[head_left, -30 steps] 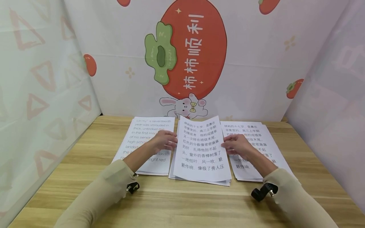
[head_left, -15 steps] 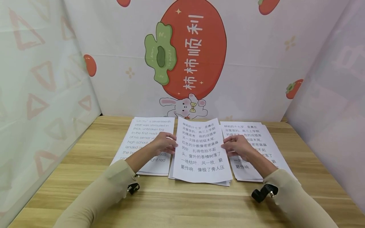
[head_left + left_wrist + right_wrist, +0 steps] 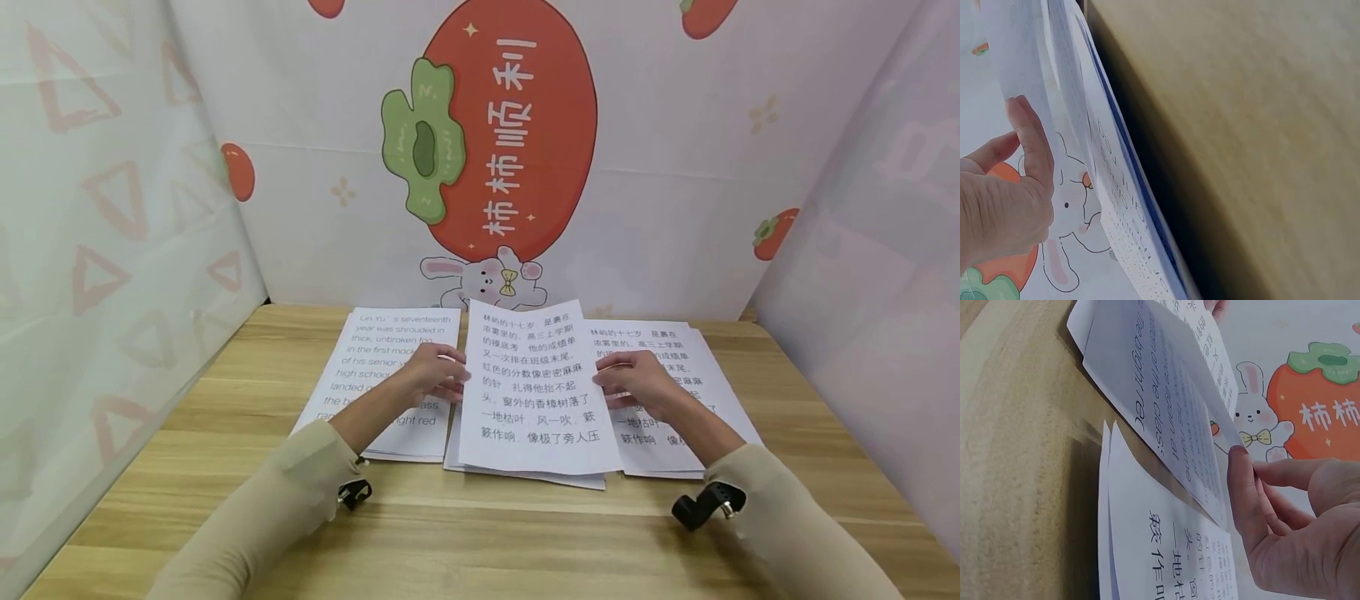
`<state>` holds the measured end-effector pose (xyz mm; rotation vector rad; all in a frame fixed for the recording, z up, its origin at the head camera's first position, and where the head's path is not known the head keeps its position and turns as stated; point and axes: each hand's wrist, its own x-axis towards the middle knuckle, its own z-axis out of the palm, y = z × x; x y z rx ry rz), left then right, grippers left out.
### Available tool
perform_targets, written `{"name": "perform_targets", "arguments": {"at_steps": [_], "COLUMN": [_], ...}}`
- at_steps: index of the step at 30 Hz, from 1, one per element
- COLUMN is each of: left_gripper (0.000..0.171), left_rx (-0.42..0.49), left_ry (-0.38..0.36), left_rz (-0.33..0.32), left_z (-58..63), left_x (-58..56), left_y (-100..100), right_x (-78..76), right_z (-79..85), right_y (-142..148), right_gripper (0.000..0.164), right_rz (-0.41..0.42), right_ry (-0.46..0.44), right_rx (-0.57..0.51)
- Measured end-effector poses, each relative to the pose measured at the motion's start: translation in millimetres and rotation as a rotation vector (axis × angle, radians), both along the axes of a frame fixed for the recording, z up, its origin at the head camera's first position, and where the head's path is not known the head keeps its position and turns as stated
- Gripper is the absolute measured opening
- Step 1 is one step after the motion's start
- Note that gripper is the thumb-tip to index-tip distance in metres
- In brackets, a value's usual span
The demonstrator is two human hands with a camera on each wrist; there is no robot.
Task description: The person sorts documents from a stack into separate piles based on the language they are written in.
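A single sheet of paper (image 3: 528, 392) printed with Chinese text is held by its two side edges above the middle paper stack (image 3: 592, 481). My left hand (image 3: 433, 375) pinches the left edge, and my right hand (image 3: 636, 383) pinches the right one. The sheet bows slightly, its top corners lifted. In the right wrist view, a page with English print (image 3: 1141, 387) shows on the middle stack beneath the raised sheet. Fingers (image 3: 1032, 140) of the left hand meet the paper's edge in the left wrist view.
To the left lies a stack of English-text pages (image 3: 401, 329), partly under my left forearm. On the right is a stack of Chinese-text pages (image 3: 720, 383), partly covered by my right hand. A printed cloth backdrop (image 3: 660, 233) rises behind the wooden table (image 3: 480, 550).
The held sheet has risen a little and shifted slightly right, its lower right corner now overlapping the right stack in view. My right hand has moved right with it; the left hand has barely moved.
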<state>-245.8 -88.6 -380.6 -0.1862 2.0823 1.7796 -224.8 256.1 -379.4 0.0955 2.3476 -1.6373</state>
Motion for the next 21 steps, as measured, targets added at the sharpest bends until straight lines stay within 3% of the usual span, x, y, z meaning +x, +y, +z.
{"name": "perform_targets", "arguments": {"at_steps": [6,15,21], "left_gripper": [0.044,0.037,0.041], "left_rx": [0.027,0.050,0.067], "left_ry": [0.009,0.063,0.061], "left_rz": [-0.016,-0.044,-0.071], "left_z": [4.9,4.5,6.2], "left_x": [-2.0,-2.8,-3.3], "left_y": [10.4,33.9,50.0], "right_x": [0.9,2.0,2.7], "right_z": [6.4,8.2,11.3], "right_y": [7.4,27.2,41.8], "right_gripper": [0.043,0.048,0.051], "right_rz": [0.008,0.001,0.004], "right_ry": [0.030,0.060,0.080], "right_rx": [0.002,0.036,0.025]}}
